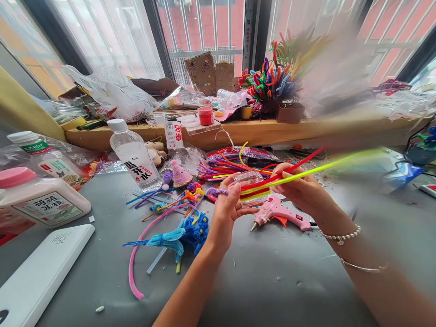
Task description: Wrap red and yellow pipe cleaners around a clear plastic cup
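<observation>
Gripping a clear plastic jar, the left hand steadies it while the right hand's closed fingers wind red and yellow pipe cleaners around it, long tails left unwound.

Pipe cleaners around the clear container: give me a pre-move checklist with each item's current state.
1. Left hand grips the clear container: ok, fingers curl around it.
2. Right hand holds the red pipe cleaner and yellow-green pipe cleaner: ok.
3. Both stems lie across the container: ok, red and yellow bands show on it.
4. Long free ends are steady: not ok, they are blurred.
5. Pink glue gun is clear of both hands: ok, it lies on the table just below them.
6. Glue gun hot or off: cannot tell.
</observation>
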Demonstrator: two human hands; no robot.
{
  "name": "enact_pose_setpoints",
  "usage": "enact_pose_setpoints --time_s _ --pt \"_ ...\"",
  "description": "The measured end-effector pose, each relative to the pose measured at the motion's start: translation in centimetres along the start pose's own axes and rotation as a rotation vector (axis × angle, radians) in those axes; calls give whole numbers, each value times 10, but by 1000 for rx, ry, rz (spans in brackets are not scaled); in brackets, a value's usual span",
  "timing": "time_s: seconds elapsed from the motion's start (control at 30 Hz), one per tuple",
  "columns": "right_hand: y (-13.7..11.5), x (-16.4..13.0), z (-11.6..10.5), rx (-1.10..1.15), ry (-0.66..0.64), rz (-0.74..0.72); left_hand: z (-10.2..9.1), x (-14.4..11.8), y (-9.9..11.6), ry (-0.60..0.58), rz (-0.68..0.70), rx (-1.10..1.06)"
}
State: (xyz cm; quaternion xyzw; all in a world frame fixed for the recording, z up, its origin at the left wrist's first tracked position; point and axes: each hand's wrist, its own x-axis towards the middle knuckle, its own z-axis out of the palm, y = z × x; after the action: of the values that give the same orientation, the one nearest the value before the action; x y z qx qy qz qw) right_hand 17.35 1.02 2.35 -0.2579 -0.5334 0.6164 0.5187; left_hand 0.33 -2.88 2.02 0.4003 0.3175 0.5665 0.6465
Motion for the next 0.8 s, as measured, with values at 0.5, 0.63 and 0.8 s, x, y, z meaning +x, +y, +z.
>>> enact_pose_setpoints --time_s 0.5,0.63,0.8 --pt "1 2 -1 25 -5 -14 -1 -1 -2 16 -5 40" --pt "0 1 -1 12 -9 -23 0 -1 -1 10 -8 55" --pt "-1 1 1 13 29 -18 0 -1 0 24 -16 41"
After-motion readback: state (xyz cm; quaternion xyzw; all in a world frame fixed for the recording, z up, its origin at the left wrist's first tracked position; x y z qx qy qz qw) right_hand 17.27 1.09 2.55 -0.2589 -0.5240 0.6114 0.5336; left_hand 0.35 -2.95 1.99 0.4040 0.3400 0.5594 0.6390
